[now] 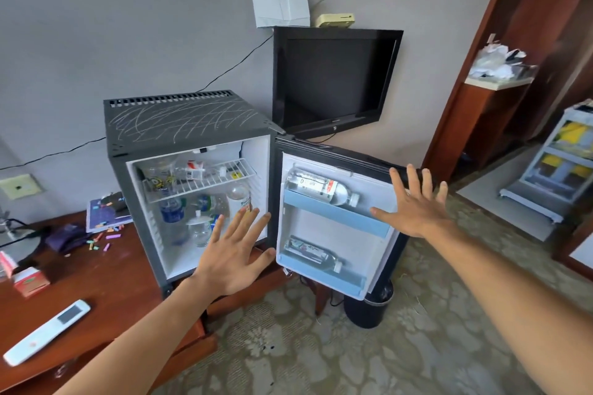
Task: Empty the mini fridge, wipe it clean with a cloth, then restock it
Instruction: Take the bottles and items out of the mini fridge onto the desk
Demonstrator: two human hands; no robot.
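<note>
The grey mini fridge (189, 120) stands on a wooden desk with its door (333, 228) swung open to the right. Its wire shelf (205, 181) holds a glass and small items. Below stand a water bottle (173, 212), a glass jar (199, 229) and a white cup (238, 199). One clear bottle (321, 187) lies in the upper door rack, another clear bottle (313, 253) in the lower rack. My left hand (234, 253) is spread flat in front of the fridge opening, holding nothing. My right hand (417, 205) is spread by the door's outer edge, also holding nothing.
The wooden desk (106, 279) carries a white remote (48, 330), a red box (30, 282), a notebook (106, 212) and coloured scraps. A black TV (333, 80) hangs behind the door. A dark bin (369, 308) stands under the door. A wooden partition and white cart are at right.
</note>
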